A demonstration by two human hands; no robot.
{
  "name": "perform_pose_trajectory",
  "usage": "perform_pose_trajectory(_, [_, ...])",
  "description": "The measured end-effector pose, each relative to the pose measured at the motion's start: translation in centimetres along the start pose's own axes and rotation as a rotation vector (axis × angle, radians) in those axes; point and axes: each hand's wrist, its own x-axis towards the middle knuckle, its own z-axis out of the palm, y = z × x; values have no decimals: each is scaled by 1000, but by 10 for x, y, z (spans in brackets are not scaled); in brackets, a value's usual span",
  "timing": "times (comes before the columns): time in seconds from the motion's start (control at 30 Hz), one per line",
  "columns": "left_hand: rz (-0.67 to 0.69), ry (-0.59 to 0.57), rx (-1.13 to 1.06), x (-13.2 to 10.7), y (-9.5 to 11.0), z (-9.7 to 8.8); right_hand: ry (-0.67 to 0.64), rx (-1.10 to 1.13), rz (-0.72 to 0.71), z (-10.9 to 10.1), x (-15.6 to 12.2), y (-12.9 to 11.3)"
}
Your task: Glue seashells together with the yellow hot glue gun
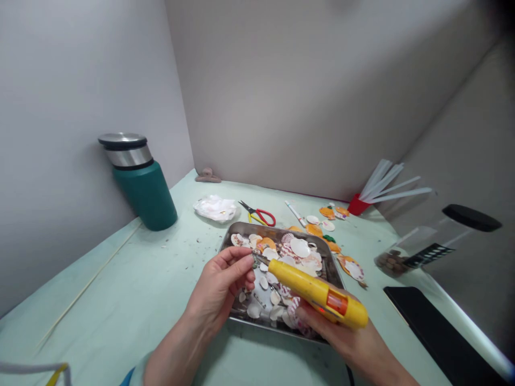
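Note:
My right hand (341, 335) is wrapped round a yellow glue gun (317, 292), whose tip points left toward my left hand. My left hand (221, 287) pinches a small dark piece (254, 261) between thumb and fingertips; I cannot make out what it is. Both hands hover over a metal tray (235, 236) filled with several white, pink and orange seashells (300, 247).
A green flask (140, 182) stands at the back left. Behind the tray lie a crumpled white tissue (216, 208), red-handled scissors (259, 215), a white tube (295, 213) and loose shells (328, 214). A red cup of glue sticks (358, 203), a clear jar (434, 241) and a black tablet (438, 335) sit on the right.

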Motion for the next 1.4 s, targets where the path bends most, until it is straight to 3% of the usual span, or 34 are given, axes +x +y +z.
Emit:
perform_pose_trajectory(0.23, [6,-39,-10,-3,0,-1,180,156,153,1,-4,5])
perform_pose_trajectory(0.4, [28,-101,56,-5,-2,2,319,259,234,7,8,-5])
perform_pose_trajectory(0.67, [54,-156,173,-5,-5,0,82,494,232,18,36,-31])
perform_pose_trajectory(0.93, [34,-149,211,-4,-7,-2,61,484,276,21,37,-36])
perform_pose_trajectory(1.07, [25,-117,161,-4,-6,0,148,401,234,25,36,-36])
perform_pose_trajectory(1.23, [-23,-94,103,-6,-3,2,208,215,38,29,31,-29])
perform_pose_trajectory(1.4, [-62,-97,63,-6,-3,3,277,50,-60,33,28,-22])
